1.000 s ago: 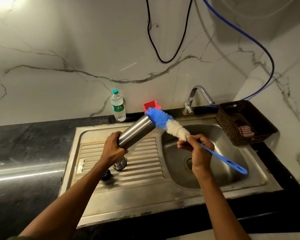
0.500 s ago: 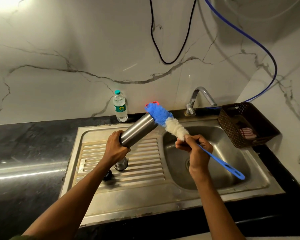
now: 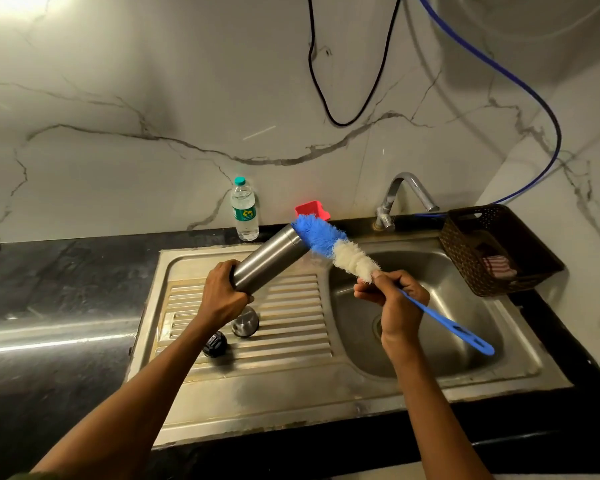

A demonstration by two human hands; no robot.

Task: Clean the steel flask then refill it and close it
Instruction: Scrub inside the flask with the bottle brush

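Note:
My left hand grips the base of the steel flask, which is tilted with its open mouth pointing up and right over the sink's drainboard. My right hand holds a bottle brush by its blue handle, just below the white bristles. The brush's blue bristle tip touches the flask's mouth. A steel cap and a black inner lid lie on the drainboard under my left wrist.
The steel sink has its basin on the right below a tap. A plastic water bottle and a red item stand by the wall. A brown basket sits at the sink's right corner. Black countertop extends left.
The flask and brush keep nearly the same pose; the brush tip stays at the flask's mouth. The view has shifted slightly.

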